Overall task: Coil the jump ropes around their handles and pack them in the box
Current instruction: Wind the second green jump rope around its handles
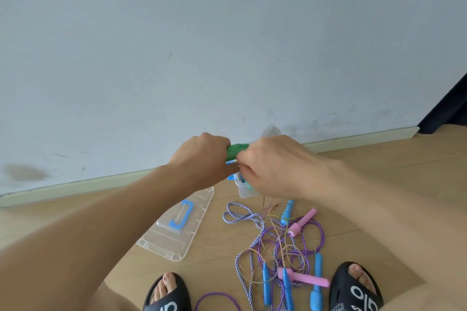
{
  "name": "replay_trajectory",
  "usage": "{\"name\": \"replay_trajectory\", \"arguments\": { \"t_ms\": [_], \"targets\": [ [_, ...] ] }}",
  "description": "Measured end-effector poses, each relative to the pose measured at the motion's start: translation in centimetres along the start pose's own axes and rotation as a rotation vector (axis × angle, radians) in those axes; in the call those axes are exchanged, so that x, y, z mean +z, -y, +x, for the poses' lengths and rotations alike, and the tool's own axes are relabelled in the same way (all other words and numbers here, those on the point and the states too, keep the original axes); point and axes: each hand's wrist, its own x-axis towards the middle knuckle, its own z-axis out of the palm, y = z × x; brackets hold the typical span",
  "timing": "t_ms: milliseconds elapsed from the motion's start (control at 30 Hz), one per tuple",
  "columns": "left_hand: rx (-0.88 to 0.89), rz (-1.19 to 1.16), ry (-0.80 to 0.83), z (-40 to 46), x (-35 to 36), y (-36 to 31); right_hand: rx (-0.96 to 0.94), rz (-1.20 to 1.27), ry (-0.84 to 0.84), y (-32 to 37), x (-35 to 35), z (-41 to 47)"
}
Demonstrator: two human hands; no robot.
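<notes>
Left hand: the left hand [205, 156] is raised at the centre of the view, its fingers curled around one end of the green handles [236, 151].
Right hand: the right hand [273, 164] meets the left one from the 3 o'clock side; its fingers are bent down onto the other end of the green handles, and how exactly they pinch is hidden behind the knuckles.
Green handles: they are held in the air between the 2 hands, only a short green part is visible between the fists.
Thin rope: a thin gold-coloured rope [271, 228] hangs from under the right hand toward 6 o'clock and ends in the pile on the floor.
Box: a clear plastic box [244, 188] stands on the wooden floor [379, 179] directly below the hands, mostly covered by them; something blue shows inside, I cannot tell what it is.
Lid: the transparent lid [177, 231] with a blue handle lies flat on the floor at 8 o'clock from the box, apart from it.
Rope pile: a tangled pile of jump ropes [285, 252] lies at 6 o'clock from the box, with purple and blue-white striped ropes, blue handles and 2 pink handles [303, 221].
Feet: 2 feet in black slippers [357, 288] are at the bottom edge, the right one just beside the pile.
Wall: a pale wall [227, 45] fills the upper half.
</notes>
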Motion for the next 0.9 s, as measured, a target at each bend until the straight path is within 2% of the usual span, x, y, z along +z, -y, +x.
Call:
{"name": "replay_trajectory", "arguments": {
  "t_ms": [100, 200, 333, 433, 567, 767, 900],
  "targets": [
    [0.197, 0.189, -0.030, -0.3, 0.0, -0.5, 0.077, 0.330, -0.015, -1.4, -0.9, -0.9],
    [0.303, 0.272, -0.046, -0.4, -0.2, -0.7, 0.129, 0.596, 0.062, -2.4, -1.8, -1.2],
    [0.412, 0.298, -0.078, -0.9, -0.3, -1.0, 0.146, 0.836, 0.174, -3.1, -2.5, -1.5],
    [0.460, 0.285, -0.100, -1.4, -0.4, -1.2, 0.137, 0.895, 0.166, -3.5, -2.6, -1.6],
    [0.480, 0.145, -0.099, -2.2, -0.7, -1.5, 0.175, 1.032, 0.148, -4.1, -2.7, -1.6],
    [0.491, -0.289, -0.223, -2.5, -1.7, -1.0, 0.245, 1.347, 0.125, -3.2, -1.6, -1.3],
    [0.488, -0.314, -0.274, -2.6, -1.8, -0.5, 0.292, 1.441, 0.134, -1.8, -1.3, -1.1]
  ]
}}
